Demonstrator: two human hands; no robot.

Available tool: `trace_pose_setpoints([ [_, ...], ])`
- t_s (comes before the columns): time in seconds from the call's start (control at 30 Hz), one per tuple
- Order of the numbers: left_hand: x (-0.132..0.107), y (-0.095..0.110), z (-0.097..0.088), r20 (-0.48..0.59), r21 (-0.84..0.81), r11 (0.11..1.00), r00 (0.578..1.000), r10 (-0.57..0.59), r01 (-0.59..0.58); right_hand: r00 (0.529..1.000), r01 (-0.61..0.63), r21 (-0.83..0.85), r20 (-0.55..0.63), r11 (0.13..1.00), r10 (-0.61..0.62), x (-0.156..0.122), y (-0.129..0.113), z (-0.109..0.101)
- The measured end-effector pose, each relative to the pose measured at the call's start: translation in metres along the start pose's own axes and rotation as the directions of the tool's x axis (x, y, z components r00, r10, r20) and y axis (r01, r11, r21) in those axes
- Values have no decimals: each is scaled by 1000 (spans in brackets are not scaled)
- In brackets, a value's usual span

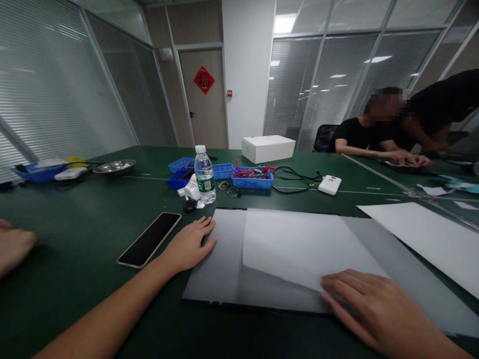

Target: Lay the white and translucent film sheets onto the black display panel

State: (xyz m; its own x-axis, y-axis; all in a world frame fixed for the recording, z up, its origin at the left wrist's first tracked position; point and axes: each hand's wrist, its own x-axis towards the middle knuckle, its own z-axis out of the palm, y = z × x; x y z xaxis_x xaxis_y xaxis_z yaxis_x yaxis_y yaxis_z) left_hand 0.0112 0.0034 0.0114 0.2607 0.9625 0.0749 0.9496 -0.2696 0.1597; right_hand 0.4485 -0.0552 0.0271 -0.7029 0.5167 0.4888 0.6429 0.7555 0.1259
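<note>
I have the left hand palm down at the left end of a flat grey panel, its fingers fanned out and the thumb wide of them, nothing in their grasp that I can see. The right hand is near the panel's front edge, fingers side by side and slightly bent, the thumb close below them; their tips meet the near edge of a white sheet, and I cannot tell whether they pinch it or merely rest there. That sheet lies on the panel, between the two sets of fingers and reaching beyond the right ones. Past the right fingers, off to the right, I see a second white sheet lying at an angle. Just left of the left fingers is a phone, screen dark. Beyond their tips a water bottle stands upright, and farther right, past the panel, I get a blue tray heaped with reddish wires. Well left of those fingers, a co-worker's hand shows at the view's edge.
</note>
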Motion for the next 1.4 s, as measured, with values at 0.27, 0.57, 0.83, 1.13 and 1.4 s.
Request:
trace_pose_setpoints([
  [0.27, 2, -1, 3, -10, -8, 1000, 1000, -3, 3, 878, -444, -186, 102, 876, 467, -33, 73, 4],
  [0.57, 1, 0, 1, -18, -16, 1000, 1000, -4, 4, 659, -673, -202, 274, 712, 700, -62, 125, 15],
  [0.83, 0, -4, 3, -29, -11, 1000, 999, 22, -22, 770, -553, -134, 294, 822, 566, -37, 84, 20],
  [1.13, -2, 0, -1, -8, -46, 999, 1000, -15, 14, 885, -344, -17, 327, 939, 330, -32, 72, 25],
  [1.4, -1, 1, -1, -30, -70, 997, 999, -31, 29, 882, -387, 5, 292, 922, 369, -38, 77, 24],
])
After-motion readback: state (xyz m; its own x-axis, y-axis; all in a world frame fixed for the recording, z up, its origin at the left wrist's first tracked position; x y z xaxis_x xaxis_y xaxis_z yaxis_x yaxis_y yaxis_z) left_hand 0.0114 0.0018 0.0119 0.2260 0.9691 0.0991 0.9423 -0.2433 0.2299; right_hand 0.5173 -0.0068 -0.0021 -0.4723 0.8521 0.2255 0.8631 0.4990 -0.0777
